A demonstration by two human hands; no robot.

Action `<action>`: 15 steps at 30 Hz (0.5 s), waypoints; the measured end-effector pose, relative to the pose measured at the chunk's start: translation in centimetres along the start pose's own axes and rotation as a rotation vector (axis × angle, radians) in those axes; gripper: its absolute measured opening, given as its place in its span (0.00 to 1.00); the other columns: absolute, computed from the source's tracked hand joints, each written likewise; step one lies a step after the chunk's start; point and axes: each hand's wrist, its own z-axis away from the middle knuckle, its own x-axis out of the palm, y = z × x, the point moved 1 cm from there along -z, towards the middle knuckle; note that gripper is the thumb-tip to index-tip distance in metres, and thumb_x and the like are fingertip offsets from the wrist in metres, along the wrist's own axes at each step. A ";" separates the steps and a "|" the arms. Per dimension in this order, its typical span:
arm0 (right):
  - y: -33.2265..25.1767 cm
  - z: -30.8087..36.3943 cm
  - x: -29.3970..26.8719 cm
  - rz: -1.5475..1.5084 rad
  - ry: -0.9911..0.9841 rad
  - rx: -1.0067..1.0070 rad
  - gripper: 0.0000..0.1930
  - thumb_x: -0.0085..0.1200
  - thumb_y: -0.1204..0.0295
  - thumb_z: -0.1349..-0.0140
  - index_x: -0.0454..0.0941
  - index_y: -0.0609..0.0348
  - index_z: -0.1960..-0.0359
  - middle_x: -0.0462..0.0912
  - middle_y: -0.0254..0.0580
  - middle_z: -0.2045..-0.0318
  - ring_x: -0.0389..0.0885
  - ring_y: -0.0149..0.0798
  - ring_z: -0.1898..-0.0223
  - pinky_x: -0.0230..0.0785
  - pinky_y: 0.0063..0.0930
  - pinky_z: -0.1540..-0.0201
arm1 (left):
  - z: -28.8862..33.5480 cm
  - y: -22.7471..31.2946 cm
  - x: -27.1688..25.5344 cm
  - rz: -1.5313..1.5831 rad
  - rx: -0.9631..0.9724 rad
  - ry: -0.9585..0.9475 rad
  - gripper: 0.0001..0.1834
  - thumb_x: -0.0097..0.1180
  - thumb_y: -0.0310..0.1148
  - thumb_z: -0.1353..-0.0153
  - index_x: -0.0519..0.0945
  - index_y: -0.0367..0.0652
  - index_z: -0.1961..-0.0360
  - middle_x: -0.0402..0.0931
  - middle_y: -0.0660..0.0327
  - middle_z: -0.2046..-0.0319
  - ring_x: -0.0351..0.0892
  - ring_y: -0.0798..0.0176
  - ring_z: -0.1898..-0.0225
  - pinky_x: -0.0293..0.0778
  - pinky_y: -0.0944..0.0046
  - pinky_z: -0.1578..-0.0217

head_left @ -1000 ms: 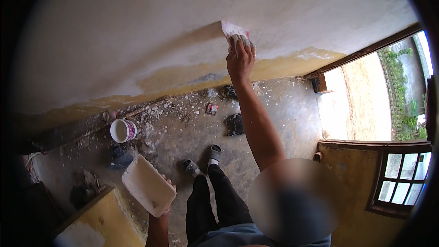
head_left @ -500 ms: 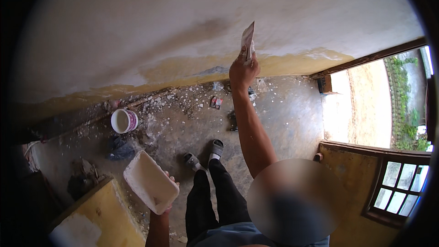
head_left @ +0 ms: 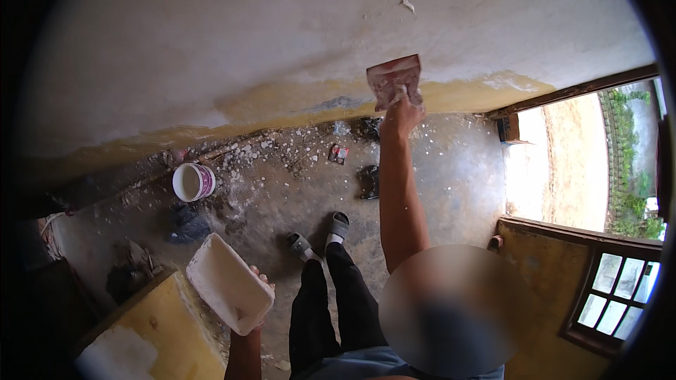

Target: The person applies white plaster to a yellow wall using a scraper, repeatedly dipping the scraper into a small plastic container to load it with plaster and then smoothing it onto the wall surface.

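Observation:
My right hand (head_left: 402,114) is closed on a wide, flat putty scraper (head_left: 394,79), reddish with whitish smears. The blade faces the wall (head_left: 232,35), which is coated off-white above a bare yellow strip (head_left: 274,107); whether the two touch I cannot tell. A small blob of white putty (head_left: 407,5) sticks to the wall above the scraper. At lower left, my left hand (head_left: 262,280) holds a whitish oblong tub (head_left: 229,285) by its right side, fingers partly hidden behind it. Its inside is coated with pale residue.
A white bucket (head_left: 191,182) stands on the floor near the wall's foot, a dark plastic bag (head_left: 189,224) beside it. White crumbs, a small red packet (head_left: 338,153) and a dark object (head_left: 367,181) litter the floor. A low yellow wall (head_left: 158,324) is at lower left; a doorway (head_left: 556,158) opens at right.
The scraper has turned from edge-on to showing its broad face, and my right hand has moved slightly right and down. White putty now shows on the wall above. The tub stays nearly in place.

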 end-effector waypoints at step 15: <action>-7.6 1.0 10.5 0.696 0.094 -0.784 0.09 0.58 0.72 0.52 0.80 0.55 0.67 0.82 0.47 0.72 0.80 0.51 0.69 0.72 0.37 0.64 | -0.5 -0.7 -0.9 -0.023 -0.032 0.044 0.37 0.56 0.52 0.42 0.60 0.47 0.36 0.61 0.47 0.45 0.67 0.44 0.48 0.64 0.41 0.46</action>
